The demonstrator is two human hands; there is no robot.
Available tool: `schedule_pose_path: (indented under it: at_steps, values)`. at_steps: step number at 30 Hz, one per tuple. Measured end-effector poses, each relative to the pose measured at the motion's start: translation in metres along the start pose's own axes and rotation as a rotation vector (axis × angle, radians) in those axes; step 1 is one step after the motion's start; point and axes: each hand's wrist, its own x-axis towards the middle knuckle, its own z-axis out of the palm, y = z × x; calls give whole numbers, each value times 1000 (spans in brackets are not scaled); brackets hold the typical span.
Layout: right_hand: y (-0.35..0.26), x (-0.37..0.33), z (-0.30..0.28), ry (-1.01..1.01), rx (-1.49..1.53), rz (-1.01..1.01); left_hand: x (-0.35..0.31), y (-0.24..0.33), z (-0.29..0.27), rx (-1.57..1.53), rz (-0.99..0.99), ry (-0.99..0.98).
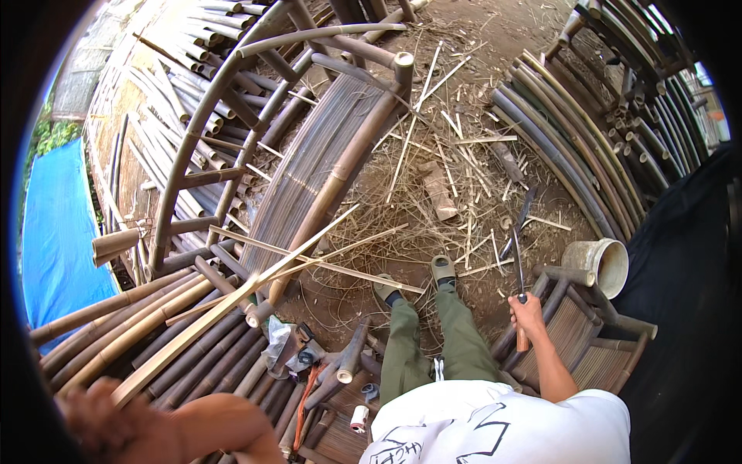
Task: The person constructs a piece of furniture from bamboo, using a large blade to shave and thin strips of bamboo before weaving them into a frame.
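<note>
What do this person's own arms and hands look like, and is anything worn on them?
Both forearms are bare. No gloves, watch or rings show on the right hand. The left hand is blurred at the rim. A white printed T-shirt has short sleeves.

You're looking down on a bare dirt floor in daylight, strewn at the centre of the frame with dry bamboo shavings and thin offcuts. At upper left, stacked split bamboo slats lie in a heap. A curved bamboo frame runs diagonally through the middle. Dark bent poles fill the upper right. At far left you see a blue tarpaulin with greenery above it. A pale bucket sits at right.
</note>
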Motion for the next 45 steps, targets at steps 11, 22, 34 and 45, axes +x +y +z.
schedule_pose_path:
  at_steps: [11,22,34,45]
  values:
    - [-54,-21,48,-141,-78,-510,-185,-220,55,193,-145,32]
    - [-123,-17,110,-334,-437,-1026,-207,-227,93,319,-91,128]
    - [-113,17,160,-302,-234,-1412,-210,-229,65,74,19,31]
    - [5,220,193,-224,-834,-744,-261,-293,23,265,-95,43]
